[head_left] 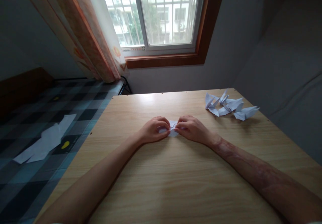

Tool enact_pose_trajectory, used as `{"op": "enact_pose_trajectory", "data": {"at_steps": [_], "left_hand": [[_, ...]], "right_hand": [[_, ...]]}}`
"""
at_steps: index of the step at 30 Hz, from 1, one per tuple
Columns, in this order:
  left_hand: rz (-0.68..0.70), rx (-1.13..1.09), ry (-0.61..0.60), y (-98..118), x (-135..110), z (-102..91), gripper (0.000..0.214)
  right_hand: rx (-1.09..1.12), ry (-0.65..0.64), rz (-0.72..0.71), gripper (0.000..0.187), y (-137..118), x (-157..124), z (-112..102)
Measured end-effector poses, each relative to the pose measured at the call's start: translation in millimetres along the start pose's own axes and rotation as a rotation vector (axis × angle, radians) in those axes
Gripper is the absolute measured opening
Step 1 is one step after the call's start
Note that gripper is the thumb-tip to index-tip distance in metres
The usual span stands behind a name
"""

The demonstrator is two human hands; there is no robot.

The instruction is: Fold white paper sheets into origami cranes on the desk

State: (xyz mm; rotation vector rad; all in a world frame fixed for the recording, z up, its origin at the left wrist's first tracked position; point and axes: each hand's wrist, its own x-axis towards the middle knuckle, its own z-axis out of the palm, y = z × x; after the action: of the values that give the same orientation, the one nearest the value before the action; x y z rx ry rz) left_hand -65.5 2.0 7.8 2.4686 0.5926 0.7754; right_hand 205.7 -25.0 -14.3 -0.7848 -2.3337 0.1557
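A small folded piece of white paper (172, 129) lies on the wooden table (176, 170) near its middle. My left hand (153, 130) pinches its left side with curled fingers. My right hand (191, 128) pinches its right side the same way. Most of the paper is hidden under my fingers; only a small white part shows between the two hands. Both forearms rest on the tabletop.
Several folded white paper birds (230, 107) lie in a cluster at the table's far right. A bed with a checked cover (37, 126) stands to the left, with white paper sheets (46, 140) on it. A window (161, 16) and curtain (93, 36) are behind the table.
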Motion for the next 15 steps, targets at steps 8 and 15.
{"op": "enact_pose_trajectory", "data": {"at_steps": [8, 15], "left_hand": [[-0.179, 0.009, 0.075, 10.0, 3.2, 9.8, 0.012], [-0.114, 0.032, 0.056, -0.1, -0.9, 7.1, 0.014]], "right_hand": [[0.132, 0.029, 0.112, 0.003, 3.3, 0.8, 7.5], [0.192, -0.01, 0.104, 0.01, 2.8, 1.5, 4.3]]}}
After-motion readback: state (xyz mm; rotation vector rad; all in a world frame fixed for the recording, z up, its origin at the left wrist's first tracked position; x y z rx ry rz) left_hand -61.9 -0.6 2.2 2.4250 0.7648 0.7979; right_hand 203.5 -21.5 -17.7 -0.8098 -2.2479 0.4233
